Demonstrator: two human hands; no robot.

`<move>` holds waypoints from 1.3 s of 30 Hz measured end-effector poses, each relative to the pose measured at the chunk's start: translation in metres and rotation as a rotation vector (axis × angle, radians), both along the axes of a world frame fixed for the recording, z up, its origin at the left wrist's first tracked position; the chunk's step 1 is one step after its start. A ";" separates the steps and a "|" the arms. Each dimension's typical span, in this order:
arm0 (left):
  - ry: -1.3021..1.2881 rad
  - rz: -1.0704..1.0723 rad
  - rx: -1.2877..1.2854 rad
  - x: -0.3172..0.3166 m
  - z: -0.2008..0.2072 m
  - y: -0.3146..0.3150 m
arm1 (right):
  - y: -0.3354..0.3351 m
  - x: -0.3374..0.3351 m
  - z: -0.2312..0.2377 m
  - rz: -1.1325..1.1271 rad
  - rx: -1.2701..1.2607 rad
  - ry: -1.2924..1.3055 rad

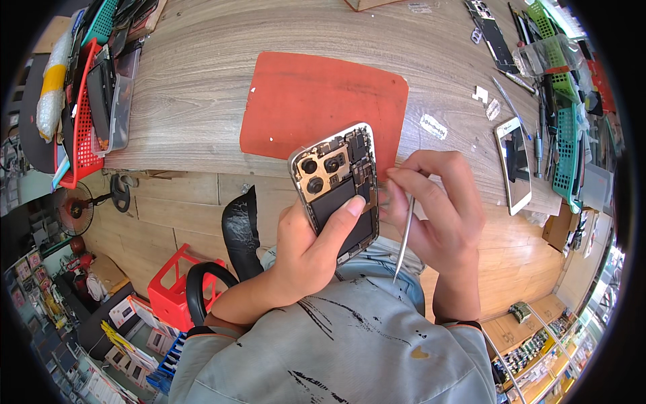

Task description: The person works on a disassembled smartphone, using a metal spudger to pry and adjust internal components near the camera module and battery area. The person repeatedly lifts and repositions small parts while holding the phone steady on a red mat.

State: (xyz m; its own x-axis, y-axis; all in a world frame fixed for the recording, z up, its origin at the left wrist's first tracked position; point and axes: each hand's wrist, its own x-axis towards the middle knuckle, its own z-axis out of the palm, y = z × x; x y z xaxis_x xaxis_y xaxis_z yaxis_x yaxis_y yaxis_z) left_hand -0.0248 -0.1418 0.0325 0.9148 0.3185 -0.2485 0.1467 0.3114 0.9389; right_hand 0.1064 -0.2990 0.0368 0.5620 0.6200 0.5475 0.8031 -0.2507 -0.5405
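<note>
My left hand (304, 259) is wrapped around an opened smartphone (340, 195), its thumb pressed on the dark battery. The phone's back cover is off, so a camera module with three lenses (321, 173) and the circuit board show. It is tilted over the front edge of the table. Just to its right, my right hand (437, 202) is closed around a slim pointed metal tool (405, 239), one end of which points down toward my lap. Thumb and forefinger are pinched together near the phone's right edge; whether something tiny lies between them cannot be seen.
A red mat (323, 101) lies on the wooden table (195, 87). On the right are a white phone (514, 165), small clear pieces, screwdrivers and a teal basket (565, 155). A red basket (86, 128) with parts stands at left. Below are a red stool (178, 286) and a fan (73, 207).
</note>
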 end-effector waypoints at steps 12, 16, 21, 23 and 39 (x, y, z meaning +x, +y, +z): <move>0.032 0.029 0.140 -0.002 0.001 -0.003 | 0.007 -0.005 0.000 -0.026 0.027 0.271; 0.001 0.030 0.196 -0.001 0.003 -0.002 | 0.008 -0.005 -0.001 -0.032 0.040 0.303; 0.034 -0.006 0.161 -0.002 0.002 0.000 | 0.010 0.001 0.003 -0.069 0.029 0.134; 0.036 -0.020 0.061 -0.002 -0.001 0.000 | 0.006 0.006 0.000 -0.118 0.032 0.076; 0.040 -0.014 -0.295 0.003 0.003 0.001 | -0.015 0.015 -0.003 -0.277 -0.043 -0.007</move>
